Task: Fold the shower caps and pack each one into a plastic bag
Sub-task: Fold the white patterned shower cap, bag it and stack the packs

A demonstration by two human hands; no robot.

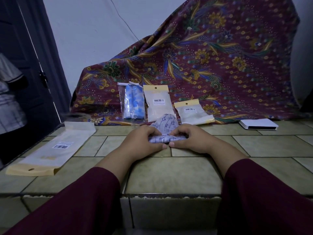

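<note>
From the head camera I see both arms in dark red sleeves reaching forward over a tiled counter. My left hand and right hand sit side by side, thumbs nearly touching, fingers curled around the near edge of a pale lilac patterned shower cap, which is rolled or folded there; its rounded far part lies flat on the tiles beyond the fingers. An empty plastic bag with a barcode label and yellow header lies flat on the counter to the left, well apart from the hands. Behind the cap, three bags lean against a maroon floral cloth: a clear bag holding a blue cap, a tall packed bag, and a shorter packed bag. A white box rests far right.
</note>
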